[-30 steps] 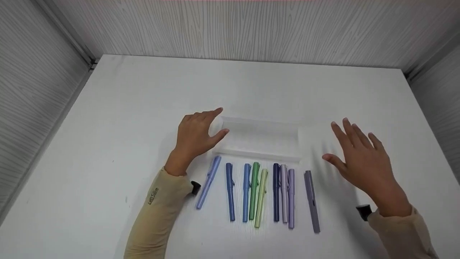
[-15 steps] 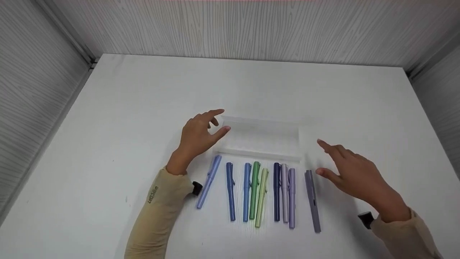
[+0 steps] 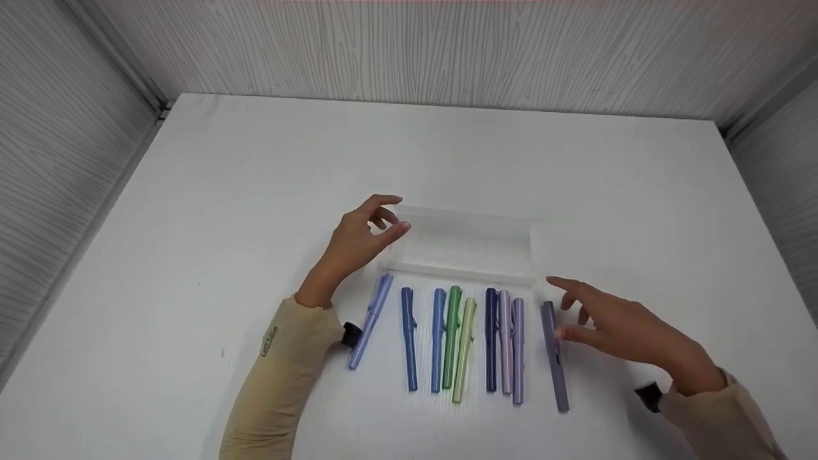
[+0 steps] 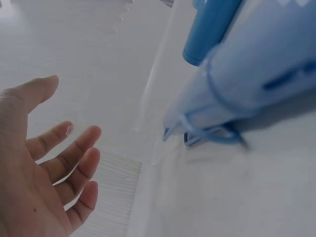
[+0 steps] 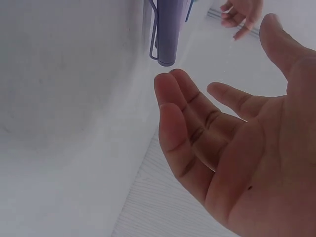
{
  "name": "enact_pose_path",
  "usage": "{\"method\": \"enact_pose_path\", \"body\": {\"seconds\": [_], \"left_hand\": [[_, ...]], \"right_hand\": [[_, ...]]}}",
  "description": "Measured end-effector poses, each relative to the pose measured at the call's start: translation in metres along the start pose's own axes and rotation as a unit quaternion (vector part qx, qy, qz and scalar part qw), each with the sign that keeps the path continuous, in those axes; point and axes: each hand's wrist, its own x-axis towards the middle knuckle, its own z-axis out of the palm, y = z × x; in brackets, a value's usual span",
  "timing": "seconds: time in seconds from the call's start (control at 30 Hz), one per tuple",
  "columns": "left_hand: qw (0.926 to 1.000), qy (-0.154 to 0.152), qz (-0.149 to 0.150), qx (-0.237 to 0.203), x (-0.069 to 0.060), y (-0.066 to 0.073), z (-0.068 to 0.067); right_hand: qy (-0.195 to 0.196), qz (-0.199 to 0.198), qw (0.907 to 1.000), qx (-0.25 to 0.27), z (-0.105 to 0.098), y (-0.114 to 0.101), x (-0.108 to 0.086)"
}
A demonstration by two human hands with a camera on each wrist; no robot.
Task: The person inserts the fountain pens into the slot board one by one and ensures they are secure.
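My left hand (image 3: 358, 239) hovers at the left end of a clear, shallow box (image 3: 463, 276), fingers bent loosely and thumb apart, holding nothing. In the left wrist view, a light blue pen (image 4: 256, 64) lies beside that hand (image 4: 49, 163). My right hand (image 3: 623, 326) is by the upper part of a grey-purple pen (image 3: 555, 358), the rightmost one. Its thumb tip overlaps the pen in the head view; whether they touch I cannot tell. In the right wrist view, the relaxed fingers (image 5: 172, 126) of this hand hold nothing, below a purple pen (image 5: 168, 29).
Several capped pens lie in a row in front of the box, among them a periwinkle pen (image 3: 370, 322), a green pen (image 3: 452, 338) and a navy pen (image 3: 491, 338). Everything rests on a white table (image 3: 255, 160) with panel walls (image 3: 447, 51) behind and at the sides.
My right hand has come down and leftward from beside the pens to the grey-purple pen, its fingers bending more. The left hand has shifted slightly right, fingers curving a little. The pens stay put.
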Motion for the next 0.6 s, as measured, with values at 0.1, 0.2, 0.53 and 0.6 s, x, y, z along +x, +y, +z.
{"method": "enact_pose_path", "body": {"seconds": [0.1, 0.2, 0.53, 0.6], "left_hand": [[1.0000, 0.001, 0.001, -0.007, 0.001, -0.001, 0.001], [0.9998, 0.005, -0.001, -0.017, 0.001, -0.001, 0.002], [0.9990, 0.006, 0.014, -0.042, 0.001, -0.005, 0.006], [0.9988, 0.009, 0.016, -0.044, 0.002, -0.006, 0.007]], "right_hand": [[-0.021, 0.011, 0.9995, 0.019, 0.001, 0.000, 0.001], [-0.036, 0.013, 0.9987, 0.034, 0.003, 0.001, 0.002], [-0.046, -0.011, 0.9985, 0.028, 0.010, 0.005, 0.005], [-0.048, -0.010, 0.9983, 0.032, 0.011, 0.005, 0.006]]}}
